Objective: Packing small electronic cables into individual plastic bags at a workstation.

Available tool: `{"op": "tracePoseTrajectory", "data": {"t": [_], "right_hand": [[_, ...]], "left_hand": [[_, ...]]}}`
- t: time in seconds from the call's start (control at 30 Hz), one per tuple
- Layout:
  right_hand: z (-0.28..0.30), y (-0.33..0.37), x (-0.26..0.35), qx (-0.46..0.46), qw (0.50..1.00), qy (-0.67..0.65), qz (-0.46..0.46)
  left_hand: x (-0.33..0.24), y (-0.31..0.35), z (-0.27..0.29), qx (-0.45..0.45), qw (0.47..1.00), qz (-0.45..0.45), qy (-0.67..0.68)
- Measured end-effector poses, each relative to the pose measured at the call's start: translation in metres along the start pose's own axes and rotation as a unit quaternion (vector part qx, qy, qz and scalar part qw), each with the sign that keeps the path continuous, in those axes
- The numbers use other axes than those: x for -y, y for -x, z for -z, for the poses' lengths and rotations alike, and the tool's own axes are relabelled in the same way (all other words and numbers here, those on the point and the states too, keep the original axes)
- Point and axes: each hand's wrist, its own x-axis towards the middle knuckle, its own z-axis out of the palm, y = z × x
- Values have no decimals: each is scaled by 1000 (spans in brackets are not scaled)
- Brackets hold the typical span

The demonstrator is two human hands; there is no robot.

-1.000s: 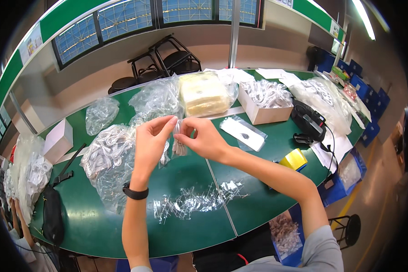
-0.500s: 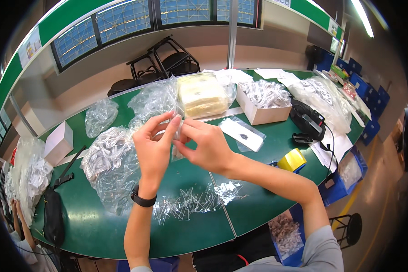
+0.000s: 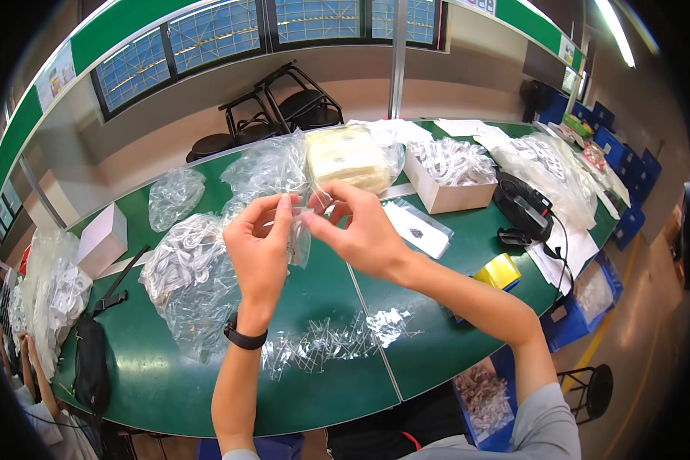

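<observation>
Above the green table (image 3: 314, 399), both my hands meet at a small clear plastic bag (image 3: 300, 247) that hangs below the fingertips. My left hand (image 3: 257, 251) is closed, with thumb and fingers pinched at the bag's left side. My right hand (image 3: 360, 234) pinches its upper right side, thumb toward the left hand. What is inside the bag, if anything, is too small to make out. On the table below the hands lies a loose spread of thin metal pins (image 3: 322, 343), with a heap of small silvery pieces (image 3: 389, 326) at its right end.
Left of my hands, bundled white cables (image 3: 182, 264) lie on clear plastic. A box (image 3: 456, 198) of white cables, a flat bag with a white card (image 3: 424, 234), a yellow tape roll (image 3: 500, 271) and a black pouch (image 3: 523, 208) stand right. A yellowish wrapped block (image 3: 345, 157) sits behind.
My right hand has turned and shifted slightly right, its fingers spreading a little from the left hand's. More of the small clear bag now shows between and below the fingertips.
</observation>
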Motion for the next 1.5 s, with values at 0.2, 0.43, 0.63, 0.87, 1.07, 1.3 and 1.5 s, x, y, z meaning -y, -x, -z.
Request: {"op": "tracePoseTrajectory", "data": {"t": [0.2,0.43,0.63,0.87,1.07,1.3,1.5], "right_hand": [[5,-8,-1,-23,999,38,12],[14,-13,-3,-85,894,293,328],[17,-15,-7,-55,901,259,344],[44,-23,-8,61,930,194,308],[51,-20,-12,86,958,86,259],[45,-12,-21,29,993,-51,100],[75,-29,-36,-179,937,-292,-62]], "left_hand": [[-3,2,2,17,999,20,-43],[6,2,-3,34,999,9,-5],[2,4,-2,65,996,4,-54],[-2,2,-3,140,984,-34,-106],[-9,7,-8,159,980,-52,-107],[-8,11,-10,155,986,22,-59],[-9,10,-3,100,994,3,-33]]}}
